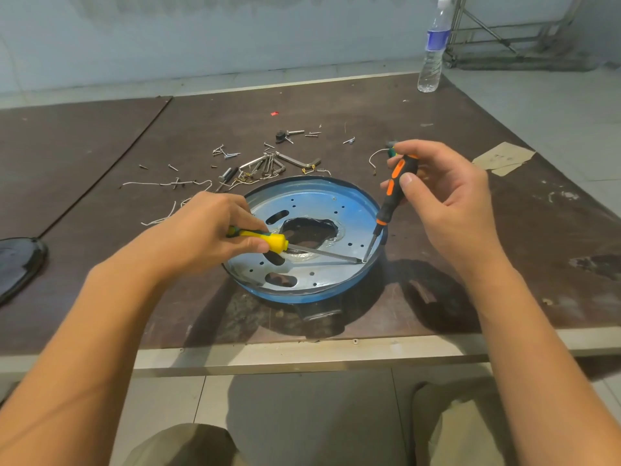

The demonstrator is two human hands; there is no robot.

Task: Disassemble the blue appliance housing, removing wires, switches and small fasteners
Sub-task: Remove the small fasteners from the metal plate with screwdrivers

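At far left, a dark glossy oval object [18, 264] lies on the brown table [100, 136], partly out of frame. The person's left hand [208, 233] is clenched round a yellow-handled screwdriver [268, 242], shaft laid low across the blue appliance housing [305, 240], a round, perforated dish w/ a ragged centre hole, sitting near the table's near edge, centre frame. Behind it, farther back: loose screws [228, 153], hex keys [285, 161] & bits of white wire [161, 183]. The right hand [443, 200] grips, by thumb & fingers, a black-and-orange screwdriver [395, 193] held nearly upright. Both tips meet at one spot on the housing's right rim area. Far right, a plastic water bottle [433, 48] stands upright at the table's far corner; a scrap of tan paper [504, 158] lies nearer.
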